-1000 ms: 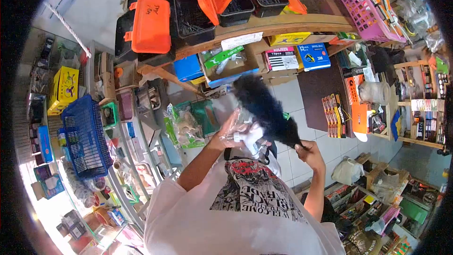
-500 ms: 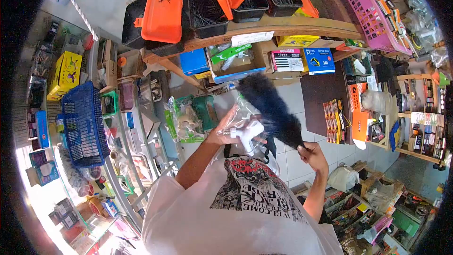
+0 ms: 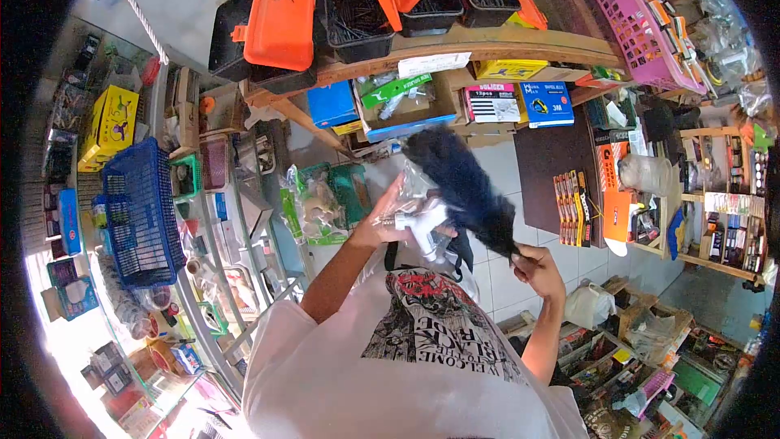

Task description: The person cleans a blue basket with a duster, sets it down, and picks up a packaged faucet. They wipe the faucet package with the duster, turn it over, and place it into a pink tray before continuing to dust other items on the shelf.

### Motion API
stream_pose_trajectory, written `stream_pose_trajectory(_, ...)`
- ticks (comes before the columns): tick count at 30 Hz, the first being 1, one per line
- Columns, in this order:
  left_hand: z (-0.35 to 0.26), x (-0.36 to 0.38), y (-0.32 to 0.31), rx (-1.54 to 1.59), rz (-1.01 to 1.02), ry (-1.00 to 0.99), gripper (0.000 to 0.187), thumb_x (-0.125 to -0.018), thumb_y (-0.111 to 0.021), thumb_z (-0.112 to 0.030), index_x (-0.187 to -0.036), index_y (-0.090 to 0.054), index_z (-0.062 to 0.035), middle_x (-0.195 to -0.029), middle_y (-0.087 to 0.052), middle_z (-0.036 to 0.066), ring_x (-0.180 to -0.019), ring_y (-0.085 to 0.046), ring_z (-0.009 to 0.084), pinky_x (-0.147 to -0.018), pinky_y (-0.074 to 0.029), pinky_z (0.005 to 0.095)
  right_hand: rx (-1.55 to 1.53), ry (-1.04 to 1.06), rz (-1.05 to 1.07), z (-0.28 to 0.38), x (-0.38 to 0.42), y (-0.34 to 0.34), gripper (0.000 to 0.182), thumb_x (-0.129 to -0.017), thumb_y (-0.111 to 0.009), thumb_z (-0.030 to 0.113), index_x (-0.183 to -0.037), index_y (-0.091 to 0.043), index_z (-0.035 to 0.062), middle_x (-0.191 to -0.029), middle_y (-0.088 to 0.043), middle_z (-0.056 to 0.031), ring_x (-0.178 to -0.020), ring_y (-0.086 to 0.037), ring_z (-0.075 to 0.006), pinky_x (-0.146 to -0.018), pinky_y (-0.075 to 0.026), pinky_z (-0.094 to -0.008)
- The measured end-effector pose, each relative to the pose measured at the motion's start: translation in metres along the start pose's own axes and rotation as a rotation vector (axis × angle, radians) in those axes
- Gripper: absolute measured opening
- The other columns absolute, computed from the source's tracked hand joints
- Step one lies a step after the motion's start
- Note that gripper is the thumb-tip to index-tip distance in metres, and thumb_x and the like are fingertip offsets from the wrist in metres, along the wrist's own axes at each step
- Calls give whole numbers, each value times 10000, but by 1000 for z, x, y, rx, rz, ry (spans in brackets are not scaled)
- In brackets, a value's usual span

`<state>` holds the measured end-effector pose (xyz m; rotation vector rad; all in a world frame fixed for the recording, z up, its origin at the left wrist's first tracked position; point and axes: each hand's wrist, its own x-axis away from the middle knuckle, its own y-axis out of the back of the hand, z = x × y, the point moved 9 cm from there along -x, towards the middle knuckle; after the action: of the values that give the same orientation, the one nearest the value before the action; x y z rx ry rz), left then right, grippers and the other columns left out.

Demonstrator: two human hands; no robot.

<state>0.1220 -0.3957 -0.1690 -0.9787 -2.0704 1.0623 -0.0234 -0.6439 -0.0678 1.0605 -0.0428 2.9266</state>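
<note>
My left hand (image 3: pixel 385 213) is wrapped round a white plastic faucet (image 3: pixel 428 226) in a clear plastic bag (image 3: pixel 417 184), held in front of my chest. My right hand (image 3: pixel 536 267) grips the handle end of a black feather duster (image 3: pixel 463 183). The duster slants up and to the left, its fluffy part overlapping the right side of the bagged faucet. Beyond its tip, an open carton (image 3: pixel 410 126) holds more bagged items on the shelf.
Black bins of nails with orange lids (image 3: pixel 280 20) line the upper wooden shelf (image 3: pixel 439 47). A blue basket (image 3: pixel 142 211) hangs over the left racks. Bagged goods (image 3: pixel 313 203) with green cards lie left of my hand. A pink basket (image 3: pixel 642 24) stands upper right.
The duster has shifted slightly left and down against the bagged faucet. My left hand has moved a little left with the faucet, which is tilted a bit differently.
</note>
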Motion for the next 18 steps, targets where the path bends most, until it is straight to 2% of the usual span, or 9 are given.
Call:
stream_pose_trajectory(1,-5,0,-6,-184,97,-35,444,-948,-546,-441,-1257,-630,-133,-1311,-603,132,-1216,-542,364,-1110,-249,676,-11,12,66,-2,0,-2,257,-939,-653,16,-1189,-708,5,-755,-589,18,-579,-433,-38,-494,-349,-231)
stream_pose_trajectory(3,-26,7,-10,-1161,11,-267,475,-950,-558,-386,-1347,-574,-126,-1418,-530,154,-1291,-489,356,-1155,-220,615,-33,35,200,-4,3,-4,298,-924,-657,-8,-1218,-701,10,-763,-588,14,-580,-438,-38,-494,-355,-230)
stream_pose_trajectory(4,-27,9,-12,-1383,15,-271,488,-941,-569,-373,-1359,-560,-122,-1414,-538,142,-1286,-495,350,-1173,-219,573,15,57,158,-5,1,2,305,-922,-654,-14,-1223,-700,13,-768,-591,12,-580,-440,-39,-494,-357,-230)
stream_pose_trajectory(7,-23,17,-11,-192,117,-171,576,-932,-586,-373,-1447,-491,-132,-1406,-557,111,-1275,-511,322,-1173,-250,516,52,16,37,3,0,-2,328,-916,-645,-33,-1235,-698,23,-791,-606,2,-588,-450,-40,-501,-367,-227)
stream_pose_trajectory(9,-4,8,-14,-912,161,159,610,-943,-579,-377,-1487,-442,-139,-1425,-548,119,-1302,-504,301,-1178,-261,477,58,-9,126,-6,0,0,328,-916,-641,-37,-1234,-698,21,-798,-617,-2,-593,-458,-40,-507,-372,-225)
stream_pose_trajectory(11,-44,10,-45,-1856,7,20,623,-946,-573,-400,-1493,-435,-136,-1453,-528,120,-1341,-470,293,-1199,-231,455,77,11,145,-8,-4,0,328,-914,-639,-41,-1230,-699,21,-800,-626,-5,-600,-468,-41,-514,-379,-224)
stream_pose_trajectory(13,-37,29,-24,-1224,5,-340,651,-941,-575,-447,-1490,-445,-123,-1487,-499,121,-1389,-416,295,-1221,-185,456,106,72,95,-4,-7,0,325,-913,-638,-43,-1224,-703,23,-798,-635,-7,-610,-479,-41,-521,-389,-224)
stream_pose_trajectory(14,-35,24,-24,-1020,37,-312,650,-940,-586,-434,-1486,-445,-111,-1461,-521,125,-1354,-453,296,-1203,-229,452,107,32,120,-6,-5,-3,319,-911,-639,-43,-1214,-709,26,-797,-633,-2,-618,-479,-40,-527,-389,-223)
stream_pose_trajectory(18,-43,3,-40,-939,59,-272,622,-945,-606,-383,-1468,-456,-83,-1356,-609,130,-1224,-576,298,-1144,-362,452,146,74,200,1,-2,-8,255,-920,-643,-25,-1154,-731,25,-777,-622,8,-615,-475,-41,-522,-384,-225)
